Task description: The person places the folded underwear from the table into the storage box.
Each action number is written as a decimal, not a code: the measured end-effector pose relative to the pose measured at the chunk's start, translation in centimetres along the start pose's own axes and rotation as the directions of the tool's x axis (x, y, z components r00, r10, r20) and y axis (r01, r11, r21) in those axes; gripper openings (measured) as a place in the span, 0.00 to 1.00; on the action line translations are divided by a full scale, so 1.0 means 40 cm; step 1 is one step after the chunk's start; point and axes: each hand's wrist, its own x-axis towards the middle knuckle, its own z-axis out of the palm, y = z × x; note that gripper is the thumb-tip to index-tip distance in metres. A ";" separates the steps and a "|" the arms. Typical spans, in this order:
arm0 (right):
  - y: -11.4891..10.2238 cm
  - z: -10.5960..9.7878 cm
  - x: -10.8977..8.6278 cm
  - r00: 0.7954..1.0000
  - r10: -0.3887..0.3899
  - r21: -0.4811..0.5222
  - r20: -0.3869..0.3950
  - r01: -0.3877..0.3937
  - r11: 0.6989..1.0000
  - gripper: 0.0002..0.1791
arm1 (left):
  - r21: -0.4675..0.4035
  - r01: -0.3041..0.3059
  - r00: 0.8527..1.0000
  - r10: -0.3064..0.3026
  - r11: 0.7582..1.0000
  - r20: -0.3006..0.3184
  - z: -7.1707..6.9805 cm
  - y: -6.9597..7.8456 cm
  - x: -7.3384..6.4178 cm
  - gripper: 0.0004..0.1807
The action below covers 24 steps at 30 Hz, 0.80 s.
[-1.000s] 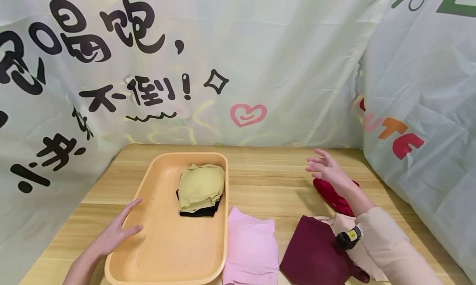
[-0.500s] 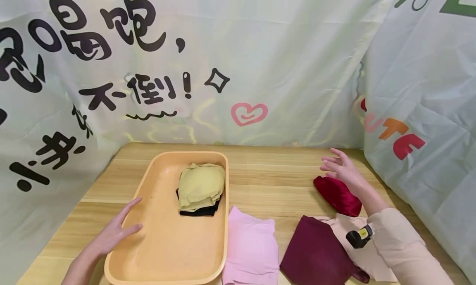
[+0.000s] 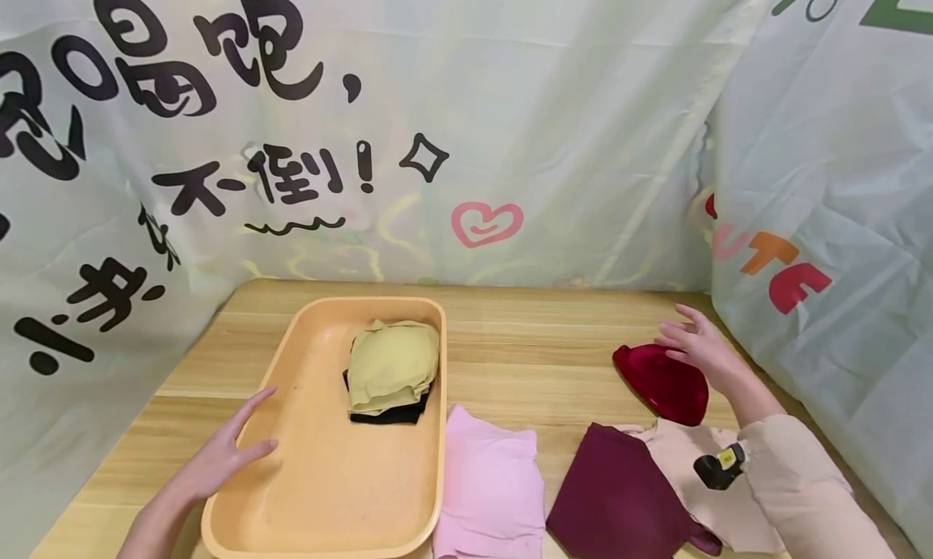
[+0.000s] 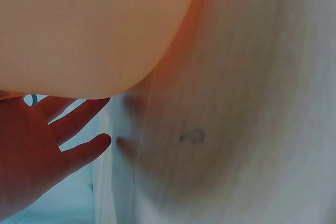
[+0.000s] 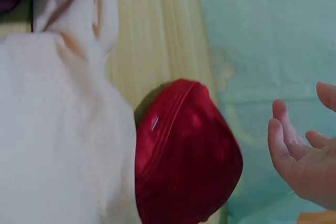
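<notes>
My left hand [image 3: 211, 466] lies at the left rim of an orange plastic tray [image 3: 321, 494], fingers spread and thumb over the inside. From below, the left wrist view shows that hand [image 4: 31, 150] beside the tray's underside [image 4: 94, 35]. Over the back right of the table, my right hand [image 3: 703, 352] hovers with loosely bent fingers and holds nothing. It overlaps the far edge of a shiny dark-red, cup-shaped folded garment [image 3: 659, 385] in the head view. In the right wrist view, the hand [image 5: 310, 166] appears apart from that red garment [image 5: 194, 156].
Inside the tray, a folded yellow-green cloth [image 3: 394, 364] lies on a black one [image 3: 397, 417]. Right of the tray are a folded pink cloth [image 3: 492, 486] and a maroon garment [image 3: 619, 494], which overlaps a pale beige one [image 3: 681, 445]. Printed fabric [image 3: 583, 138] walls the table.
My right hand has moved to the right and slightly down, uncovering more of the red garment. My left hand, the tray and the cloths have stayed in place.
</notes>
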 end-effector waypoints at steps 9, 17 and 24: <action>0.030 -0.027 -0.009 0.993 0.111 -0.066 -0.050 -0.115 0.991 0.41 | 0.011 0.006 1.000 -0.006 1.000 0.011 -0.002 0.002 0.001 0.39; 0.053 -0.041 -0.016 0.963 0.253 -0.183 -0.088 -0.265 0.947 0.44 | 0.006 0.021 1.000 -0.021 1.000 0.018 -0.002 0.006 -0.002 0.39; 0.065 -0.045 -0.022 0.924 0.382 -0.305 0.015 -0.360 0.882 0.53 | 0.004 0.026 0.999 -0.026 1.000 0.020 -0.003 0.008 -0.001 0.39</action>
